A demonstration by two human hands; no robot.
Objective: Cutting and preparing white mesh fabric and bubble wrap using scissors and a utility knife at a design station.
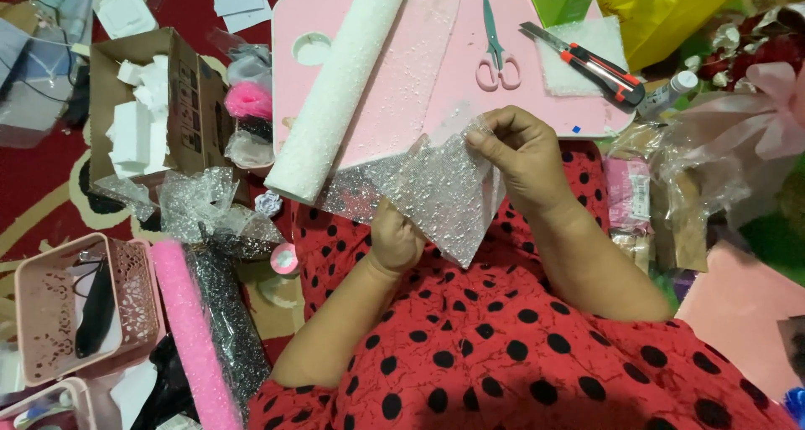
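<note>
My right hand (524, 158) is pinching the top corner of a glittery sheet (436, 195) over my lap, left hand (394, 241) gripping its lower edge from behind. Box (189, 103) on my left holds white foam blocks (138, 116); the pink basket (84, 308) has a black tool in it.

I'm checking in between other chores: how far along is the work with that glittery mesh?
Done, it seems: a piece of silver glitter mesh is already free of the white roll, and the scissors and utility knife lie idle on the pink table. In hand: the left hand holds the piece from below, the right hand pinches its top edge. Left: no finished item shows; pink mesh roll lies untouched.
</note>
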